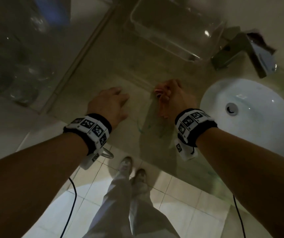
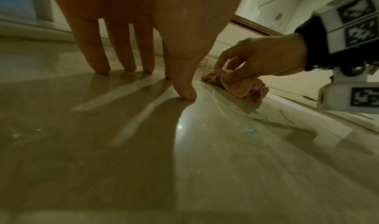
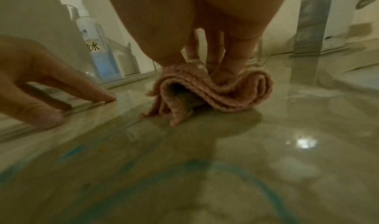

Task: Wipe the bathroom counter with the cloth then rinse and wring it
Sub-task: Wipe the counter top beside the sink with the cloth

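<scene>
A folded pink cloth (image 3: 213, 91) (image 2: 242, 86) (image 1: 162, 107) lies bunched on the glossy beige counter (image 1: 113, 62) (image 2: 184, 162) (image 3: 266, 162). My right hand (image 1: 170, 95) (image 2: 258, 60) (image 3: 205, 52) grips the cloth from above, fingers curled into its folds, and holds it down on the counter. My left hand (image 1: 113, 102) (image 2: 143, 65) (image 3: 61, 94) is a short way to the cloth's left, fingers straight and spread, with the tips resting on the counter. Blue-green smears (image 3: 102, 178) (image 2: 250, 130) streak the surface just in front of the cloth.
A white round sink (image 1: 251, 114) with a chrome tap (image 1: 244, 52) sits to the right. A clear plastic box (image 1: 172, 26) stands at the back, and a pump bottle of blue liquid (image 3: 98, 49) beyond the left hand. The counter's front edge is below my wrists, above tiled floor (image 1: 180, 194).
</scene>
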{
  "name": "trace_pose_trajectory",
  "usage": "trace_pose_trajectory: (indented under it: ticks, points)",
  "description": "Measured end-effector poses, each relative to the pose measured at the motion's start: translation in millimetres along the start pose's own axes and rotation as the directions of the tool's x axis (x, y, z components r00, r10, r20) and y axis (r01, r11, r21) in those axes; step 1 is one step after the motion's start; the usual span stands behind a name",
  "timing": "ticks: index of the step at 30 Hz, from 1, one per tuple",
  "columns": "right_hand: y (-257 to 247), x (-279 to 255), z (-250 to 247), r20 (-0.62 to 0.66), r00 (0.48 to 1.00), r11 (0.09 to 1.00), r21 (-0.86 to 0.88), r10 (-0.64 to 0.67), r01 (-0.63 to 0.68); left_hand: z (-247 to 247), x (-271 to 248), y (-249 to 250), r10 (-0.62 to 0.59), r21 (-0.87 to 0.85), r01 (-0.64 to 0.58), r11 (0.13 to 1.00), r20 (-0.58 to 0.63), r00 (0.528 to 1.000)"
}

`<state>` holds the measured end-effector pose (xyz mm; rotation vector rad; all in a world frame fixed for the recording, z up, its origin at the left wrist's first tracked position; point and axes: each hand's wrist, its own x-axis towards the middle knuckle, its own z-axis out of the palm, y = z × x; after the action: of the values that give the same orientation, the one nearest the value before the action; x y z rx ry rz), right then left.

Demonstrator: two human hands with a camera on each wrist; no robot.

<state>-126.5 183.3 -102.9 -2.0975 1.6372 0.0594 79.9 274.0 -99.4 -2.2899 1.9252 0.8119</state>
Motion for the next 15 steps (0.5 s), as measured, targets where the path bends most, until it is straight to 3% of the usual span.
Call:
trace_pose_trajectory:
  ticks: [4, 7, 12, 15]
  points:
    - [-8, -11, 12, 0.016, 0.998, 0.992, -0.108, -0.062, 0.063, 3, 4, -3, 0.008, 0.007, -0.008, 1.0, -0.003, 1.0]
    - [-22, -37, 28, 0.022, 0.974, 0.974, -0.011, -0.228, 0.228, 3, 7, -3, 0.002, 0.033, -0.001, 0.999, -0.001, 1.0]
    - [-37, -75, 52, 0.174, 0.928, 0.941, -0.025, -0.329, 0.339, 1, 6, -2, 0.008, 0.042, -0.007, 0.999, -0.005, 1.0]
    - [-40, -96, 53, 0.11, 0.915, 0.92, -0.006, -0.389, 0.392, -1, 6, -1, 0.014, 0.071, -0.014, 0.997, 0.008, 1.0]
